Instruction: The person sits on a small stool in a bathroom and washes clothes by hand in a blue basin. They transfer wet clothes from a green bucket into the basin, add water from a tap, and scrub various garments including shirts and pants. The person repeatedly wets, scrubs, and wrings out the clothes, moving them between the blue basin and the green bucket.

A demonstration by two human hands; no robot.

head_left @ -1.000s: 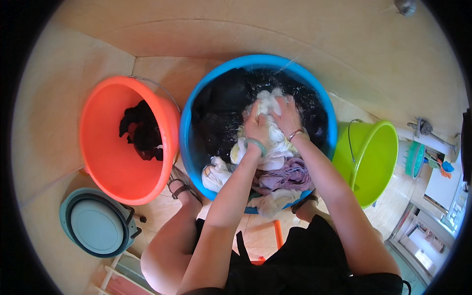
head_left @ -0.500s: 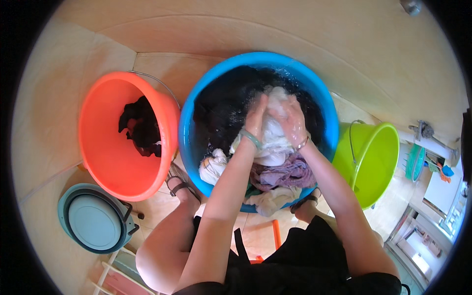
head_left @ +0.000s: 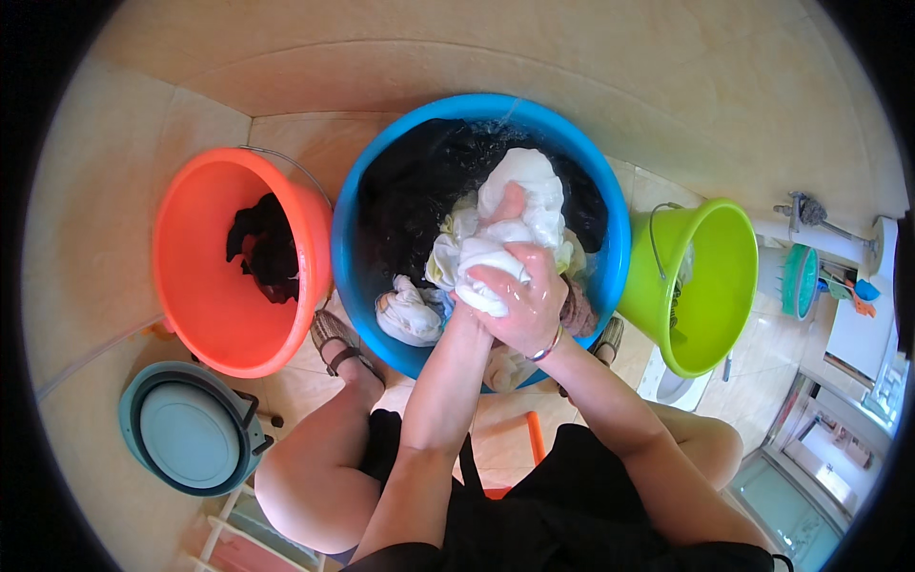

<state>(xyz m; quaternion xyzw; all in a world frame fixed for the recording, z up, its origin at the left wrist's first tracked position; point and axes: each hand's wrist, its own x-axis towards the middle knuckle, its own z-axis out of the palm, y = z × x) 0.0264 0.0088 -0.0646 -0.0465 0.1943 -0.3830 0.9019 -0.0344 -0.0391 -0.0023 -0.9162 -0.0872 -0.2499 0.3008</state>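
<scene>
A wet white cloth (head_left: pixel 522 181) is bunched up between my hands over a large blue basin (head_left: pixel 618 267). My right hand (head_left: pixel 526 297), with a bracelet at the wrist, closes its fingers around the near folds. Skin of my left hand (head_left: pixel 511 202) shows farther up among the white folds; the rest of that hand is mostly covered, but it also grips the cloth. Dark fabric (head_left: pixel 396 195) lies in the basin's water. A white bundle (head_left: pixel 410 313), a mauve-brown cloth (head_left: pixel 578 310) and a cream cloth (head_left: pixel 509 369) rest along the near side.
At the left stands an orange bucket (head_left: pixel 195 319) with dark clothing (head_left: pixel 272 253) inside. A green bucket (head_left: pixel 710 334) is right of the basin. A grey folding basin (head_left: pixel 189 439) sits lower left. My sandalled feet flank the blue basin, before the wall (head_left: pixel 534 57).
My hands have come nearer to me and closed together, gathering the white cloth above the basin; half a second ago they were spread around it at the water. The view has shifted slightly.
</scene>
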